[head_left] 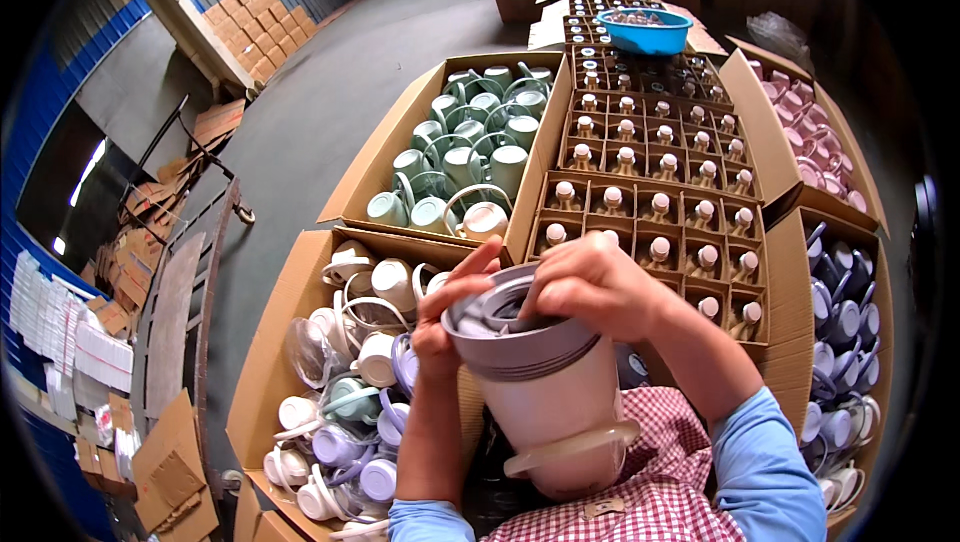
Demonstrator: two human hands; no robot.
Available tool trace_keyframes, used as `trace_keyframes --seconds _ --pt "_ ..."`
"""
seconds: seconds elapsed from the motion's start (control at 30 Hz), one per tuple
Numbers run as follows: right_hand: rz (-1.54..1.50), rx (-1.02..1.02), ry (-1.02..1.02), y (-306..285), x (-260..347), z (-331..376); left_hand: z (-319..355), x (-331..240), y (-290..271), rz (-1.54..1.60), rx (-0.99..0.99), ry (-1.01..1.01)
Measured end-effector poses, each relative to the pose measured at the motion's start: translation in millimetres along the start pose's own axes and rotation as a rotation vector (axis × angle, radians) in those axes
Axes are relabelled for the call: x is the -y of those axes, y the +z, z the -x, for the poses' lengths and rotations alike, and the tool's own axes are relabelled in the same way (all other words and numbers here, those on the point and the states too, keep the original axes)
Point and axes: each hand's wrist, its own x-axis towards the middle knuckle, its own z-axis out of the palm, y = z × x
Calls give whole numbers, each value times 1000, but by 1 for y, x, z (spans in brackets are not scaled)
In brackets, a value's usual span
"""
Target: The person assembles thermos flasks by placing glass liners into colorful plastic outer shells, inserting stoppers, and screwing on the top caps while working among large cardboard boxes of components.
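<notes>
1. Close to your chest, above the red-and-white checked apron (650, 442), you hold the pale lilac plastic jug with a grey band (545, 382); its clear handle (575, 447) points down toward you and its mouth tilts away.
2. Your left hand (450, 307) wraps the rim from the left, fingers curled over the edge. Keep that grip firm so the body cannot turn.
3. Your right hand (595, 282) lies over the grey lid insert (495, 312), fingers bent down onto it. Whether they pinch a part beneath I cannot tell.
4. I judge the lid is being seated: press evenly around the ring rather than at one spot, and check that it sits flush with the band.
5. Keep the jug over your lap, not over the cardboard box of mixed white, lilac and green lids (340, 392) on your left.
6. Mind the divided cardboard tray of small capped brown pieces (650, 212) just ahead; your right knuckles are near its front edge.
</notes>
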Motion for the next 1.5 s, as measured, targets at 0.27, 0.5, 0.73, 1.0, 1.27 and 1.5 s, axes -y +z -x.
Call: trace_keyframes --seconds 0.27,0.5,0.73,1.0,1.27,1.5 --pt "-69 -482 -193 -10 -39 -55 -65 -58 -26 -341 -556 -141" --pt "1094 -199 -455 -7 -5 -77 -107 -57 -45 20 -594 -258" --pt "779 -207 -263 -14 -33 -96 -110 -50 3 -531 -544 -133" --pt "-1330 -132 128 -40 -100 -70 -114 -15 16 -1714 502 709" --pt "891 -265 751 -44 -267 19 -79 35 -78 -702 -574 58" --pt "1084 -156 601 -37 -326 65 -13 104 -104 362 -702 -285"
